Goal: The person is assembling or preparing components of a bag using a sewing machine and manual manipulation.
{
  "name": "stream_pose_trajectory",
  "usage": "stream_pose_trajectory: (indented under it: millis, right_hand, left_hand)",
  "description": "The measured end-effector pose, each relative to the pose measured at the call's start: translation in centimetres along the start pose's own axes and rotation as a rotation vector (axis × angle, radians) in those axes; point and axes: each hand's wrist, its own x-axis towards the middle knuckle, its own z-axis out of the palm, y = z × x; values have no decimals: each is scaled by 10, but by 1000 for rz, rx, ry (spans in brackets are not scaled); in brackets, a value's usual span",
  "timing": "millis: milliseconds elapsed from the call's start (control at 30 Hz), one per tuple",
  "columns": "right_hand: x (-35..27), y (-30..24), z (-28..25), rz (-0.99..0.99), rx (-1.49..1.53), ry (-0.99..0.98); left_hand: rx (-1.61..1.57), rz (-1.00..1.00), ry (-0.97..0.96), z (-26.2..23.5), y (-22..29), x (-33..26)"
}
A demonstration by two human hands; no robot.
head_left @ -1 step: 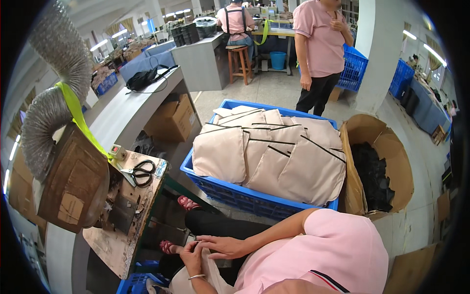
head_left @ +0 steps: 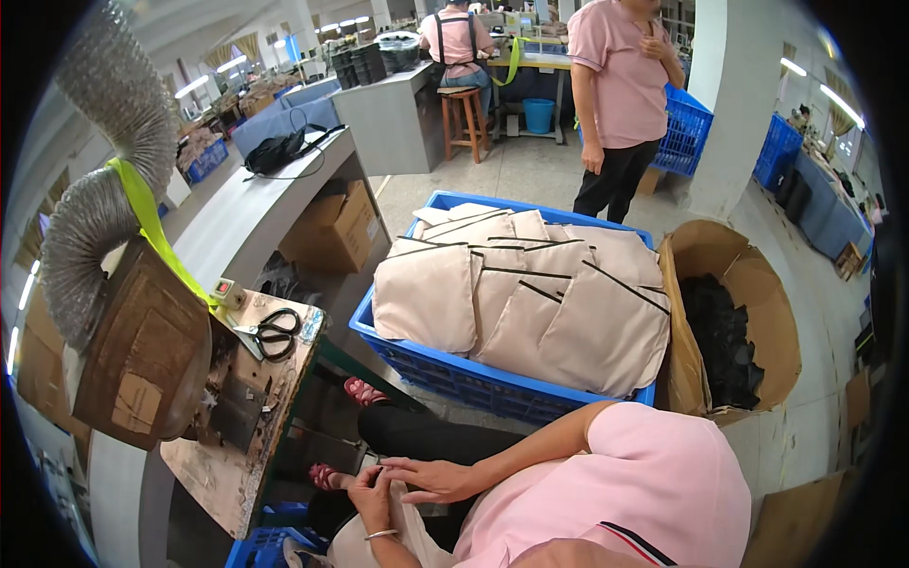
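L hand (head_left: 371, 492) + R hand (head_left: 431, 478) both pinching beige fabric (head_left: 417, 525) on my lap | soft, light, floppy imo | I'd grip by edge/seam | crate (head_left: 445, 374) ahead

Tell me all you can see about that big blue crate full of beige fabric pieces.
The blue crate is a rectangular plastic bin with lattice walls, standing on the floor between the wooden work table and an open cardboard box. It is heaped above its rim with beige fabric pieces that have thin black edging and lie flat, overlapping one another. Its right end presses against the cardboard box. No hand touches it; the hands at the lower edge are busy with a beige piece of cloth instead.
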Motion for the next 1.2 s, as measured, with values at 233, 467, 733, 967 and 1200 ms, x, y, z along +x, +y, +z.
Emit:
stream_pose_trajectory:
  millis: [233, 467, 733, 967, 1200]
  right_hand:
    - [21, 5, 30, 141, 195, 168]
    - [15, -6, 26, 334, 268, -33]
    - [6, -5, -9, 87, 439, -45]
    - [8, -34, -96, -96, 370, -21]
    - [-12, -63, -175, 43, 232, -29]
  left_hand:
    - [80, 54, 132, 6, -2, -1]
    - [176, 109, 208, 6, 8, -4]
    - [63, 38, 133, -8, 33, -8]
    - [175, -16, 76, -51, 64, -32]
    - [105, -79, 52, -77, 45, -90]
